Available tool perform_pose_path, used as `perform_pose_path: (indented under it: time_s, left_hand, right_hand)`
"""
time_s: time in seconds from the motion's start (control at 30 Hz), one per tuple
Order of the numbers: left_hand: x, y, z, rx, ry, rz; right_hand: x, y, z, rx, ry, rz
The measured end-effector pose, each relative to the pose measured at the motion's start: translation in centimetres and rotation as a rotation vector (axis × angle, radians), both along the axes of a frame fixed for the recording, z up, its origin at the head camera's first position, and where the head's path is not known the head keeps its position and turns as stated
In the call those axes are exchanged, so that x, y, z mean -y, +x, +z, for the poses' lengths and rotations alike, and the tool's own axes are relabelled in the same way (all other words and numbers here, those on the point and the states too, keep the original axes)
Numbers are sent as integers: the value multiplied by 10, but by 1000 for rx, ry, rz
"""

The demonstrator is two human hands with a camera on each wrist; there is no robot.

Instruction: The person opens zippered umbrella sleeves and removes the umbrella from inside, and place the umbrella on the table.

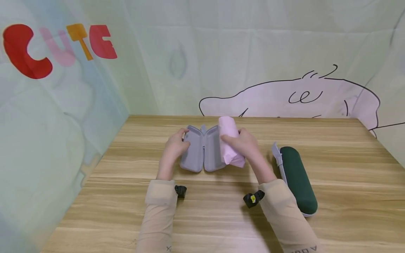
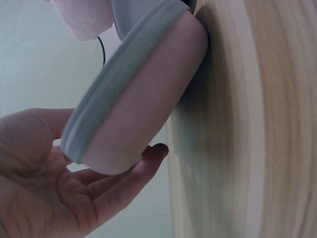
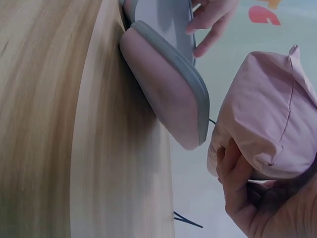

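Note:
A zip case (image 1: 193,151) lies spread open on the table, grey inside with a pink outer shell that shows in both wrist views. My left hand (image 1: 175,144) grips its left half, thumb at the rim and fingers (image 2: 124,191) along the outer shell. Over the case's right half, my right hand (image 1: 246,143) holds a rolled pink fabric bundle (image 1: 228,135), thumb across its front. The right wrist view shows a stitched seam and loose folds on the bundle (image 3: 270,114), with fingers curled round its underside.
A long dark green zip case (image 1: 299,179) with a grey edge and tab lies by my right forearm. The wood-grain table (image 1: 209,218) reaches back to a printed cloth backdrop (image 1: 190,70). Small black wrist cameras (image 1: 251,200) sit at both cuffs.

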State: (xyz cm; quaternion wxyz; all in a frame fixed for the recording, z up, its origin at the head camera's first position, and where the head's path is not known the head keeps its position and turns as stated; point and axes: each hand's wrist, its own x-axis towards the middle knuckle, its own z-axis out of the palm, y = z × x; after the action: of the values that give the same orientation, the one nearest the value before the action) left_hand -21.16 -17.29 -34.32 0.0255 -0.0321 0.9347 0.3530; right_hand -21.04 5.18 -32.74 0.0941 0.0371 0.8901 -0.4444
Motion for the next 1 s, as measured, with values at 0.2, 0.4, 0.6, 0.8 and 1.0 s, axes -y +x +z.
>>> perform_pose_path:
  time_s: [0.2, 0.4, 0.6, 0.8, 1.0]
  left_hand:
    - [0, 0, 0, -19, -19, -1]
    - [0, 0, -1, -22, -25, -7]
    - [-1, -1, -1, -21, -25, -1]
    - [-1, -2, -1, -21, -22, -6]
    - [-1, -1, -1, -15, -21, -18]
  right_hand:
    - [-7, -1, -2, 1, -33, -9]
    - [-13, -1, -6, -10, -28, 4]
    - [-18, -1, -9, -9, -12, -3]
    - [-21, -1, -15, -3, -28, -14]
    - [-24, -3, -23, 14, -28, -41]
